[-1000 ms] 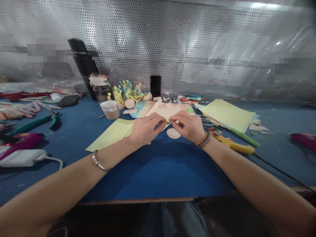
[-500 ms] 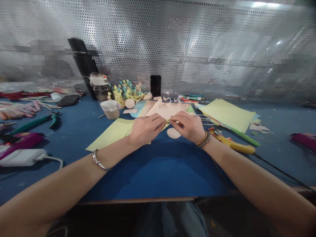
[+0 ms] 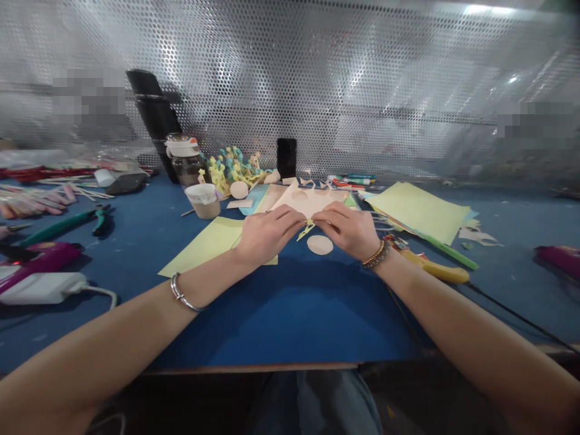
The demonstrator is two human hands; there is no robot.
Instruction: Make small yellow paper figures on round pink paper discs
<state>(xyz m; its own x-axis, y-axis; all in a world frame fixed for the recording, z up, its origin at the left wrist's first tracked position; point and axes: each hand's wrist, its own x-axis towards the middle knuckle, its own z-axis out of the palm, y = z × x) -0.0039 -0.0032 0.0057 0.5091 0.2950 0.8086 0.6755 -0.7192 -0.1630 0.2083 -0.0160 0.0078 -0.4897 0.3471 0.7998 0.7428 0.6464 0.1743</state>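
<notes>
My left hand [image 3: 270,233] and my right hand [image 3: 348,227] meet fingertip to fingertip over the middle of the blue table [image 3: 281,320]. Both are closed in a pinch on a small yellow-green paper piece [image 3: 307,229] with cut-out gaps, which hangs between them. Just below the right fingers a pale pink paper circle [image 3: 319,244] lies flat. Pink paper with round holes [image 3: 312,199] is behind the hands. A yellow-green sheet [image 3: 203,244] lies partly under my left hand and forearm.
A paper cup [image 3: 203,201], a lidded bottle [image 3: 185,162] and paper stars [image 3: 233,166] stand at the back left. A phone [image 3: 286,157] is upright behind. Pliers [image 3: 63,226] are left; yellow sheets [image 3: 419,208], a green pen [image 3: 451,252] and a yellow-handled tool [image 3: 437,269] are right.
The fingertips of my right hand have shifted slightly, and more of the yellow-green piece and the pink circle shows below them. My left hand has barely moved.
</notes>
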